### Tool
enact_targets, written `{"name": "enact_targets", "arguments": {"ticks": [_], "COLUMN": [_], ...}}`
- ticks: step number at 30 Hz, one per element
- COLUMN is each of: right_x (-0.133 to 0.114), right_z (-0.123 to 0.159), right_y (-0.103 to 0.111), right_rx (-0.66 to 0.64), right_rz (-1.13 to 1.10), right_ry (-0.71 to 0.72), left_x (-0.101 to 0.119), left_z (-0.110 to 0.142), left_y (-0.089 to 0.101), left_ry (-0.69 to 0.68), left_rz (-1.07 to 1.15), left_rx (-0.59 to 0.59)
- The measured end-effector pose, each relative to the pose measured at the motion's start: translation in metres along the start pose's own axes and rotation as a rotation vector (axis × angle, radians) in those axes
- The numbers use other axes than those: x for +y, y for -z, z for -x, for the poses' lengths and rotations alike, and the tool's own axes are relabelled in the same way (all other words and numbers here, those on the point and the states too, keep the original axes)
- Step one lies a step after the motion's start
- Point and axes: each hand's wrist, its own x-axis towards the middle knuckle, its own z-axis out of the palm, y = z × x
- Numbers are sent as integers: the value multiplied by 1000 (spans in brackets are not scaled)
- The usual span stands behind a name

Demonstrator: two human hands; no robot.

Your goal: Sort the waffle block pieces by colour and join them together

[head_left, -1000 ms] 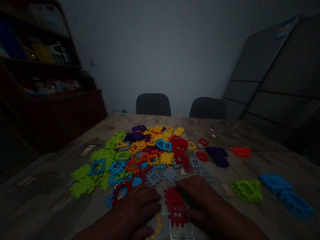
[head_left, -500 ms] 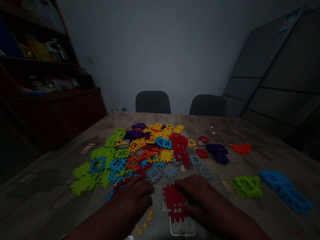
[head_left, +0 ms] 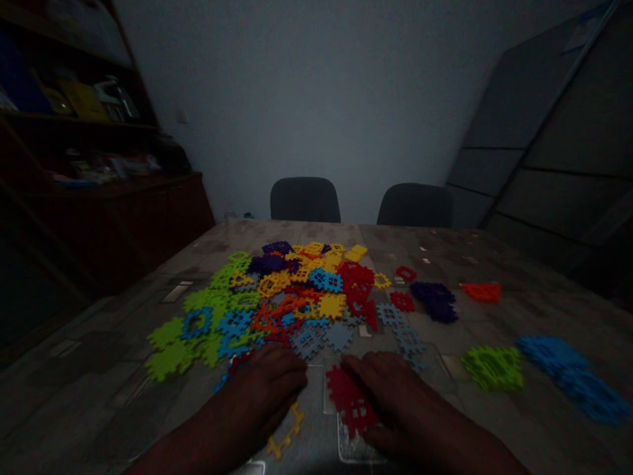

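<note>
Two red notched plastic building pieces [head_left: 352, 399], one with a window grid, lie together near the table's front edge. My right hand [head_left: 390, 389] closes on their right side, fingers at the far end and thumb at the near end. Left of them, my left hand [head_left: 274, 379] is palm down with its fingers curled together. Whatever it may hold is hidden beneath it. A yellow frame-shaped piece [head_left: 287, 432] lies just beside and partly under this hand. Blue and dark red pieces [head_left: 241, 359] show behind the left wrist.
A spread heap of mixed pieces [head_left: 297, 290] covers the middle of the table [head_left: 148, 422]. To the right are separate groups: purple [head_left: 435, 300], orange [head_left: 482, 291], green [head_left: 494, 367] and blue [head_left: 573, 376]. Grey pieces [head_left: 390, 315] lie beyond my right hand. Two chairs [head_left: 304, 198] stand behind.
The view has shifted slightly. My right hand has moved further over the red pieces, covering more of them. The left hand stays nearly in place.
</note>
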Motion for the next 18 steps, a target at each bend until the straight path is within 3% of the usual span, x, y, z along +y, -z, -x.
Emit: {"name": "enact_targets", "arguments": {"ticks": [3,10,14,18], "right_x": [9,21,18,16], "right_z": [10,17,16,18], "right_y": [11,16,20,24], "right_rx": [-3,-23,-41,-23], "right_rz": [-33,-80,-121,-104], "right_ry": [16,91,73,-61], "left_x": [5,30,39,39], "left_z": [-1,-7,-20,-29], "left_y": [3,3,-11,-31], "left_ry": [7,198,224,196], "left_rz": [41,119,97,37], "left_rx": [37,-86,-123,-117]}}
